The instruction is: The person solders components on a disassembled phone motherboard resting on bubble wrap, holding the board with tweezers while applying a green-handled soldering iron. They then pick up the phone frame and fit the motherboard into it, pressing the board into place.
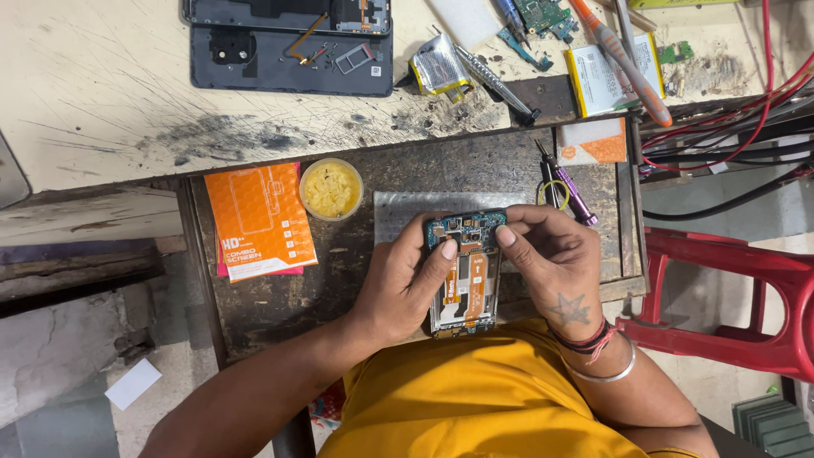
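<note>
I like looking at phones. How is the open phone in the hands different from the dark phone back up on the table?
The opened phone is held by the left hand and right hand; the dark phone back lies untouched on the table. The held phone shows orange ribbon cables and a circuit board; the back is mostly plain grey. Both are taken apart.

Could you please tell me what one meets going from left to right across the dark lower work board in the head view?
Orange screen package → round tub of yellow paste → left hand → opened phone → right hand, with a purple screwdriver lying just beyond that hand.
</note>
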